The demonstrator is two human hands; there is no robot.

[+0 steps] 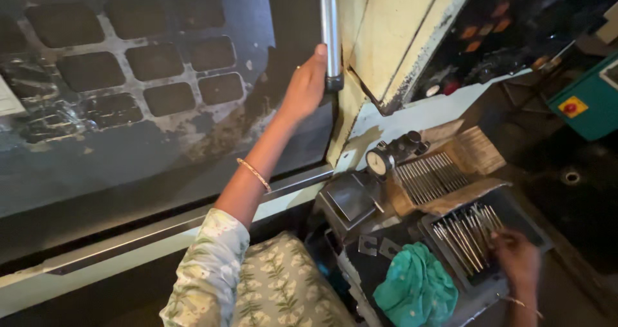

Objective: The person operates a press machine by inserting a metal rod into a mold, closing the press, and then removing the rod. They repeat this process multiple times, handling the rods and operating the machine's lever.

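Two hands: left (306, 85) around handle (330, 31); right (515, 256) among rods (467, 233)

Left hand (306, 85) is raised high on an outstretched arm, fingers curled in a grip. Right hand (517, 256) is low, palm down, fingers bent.

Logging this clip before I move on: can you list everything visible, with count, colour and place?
Machine door: one, dark with a gridded window, upper left.
Door handle: one, silver bar, door's right edge.
Control panel: one, black with orange buttons, upper right.
Dial gauge: one, white face, centre.
Metal rods: many, silver, in an open cardboard box.
Tray of rods: one, dark, lower right.
Cloth: one, teal, bottom centre.
Cabinet: one, teal, right edge.
Left hand: on the door handle.
Right hand: at the tray of rods.
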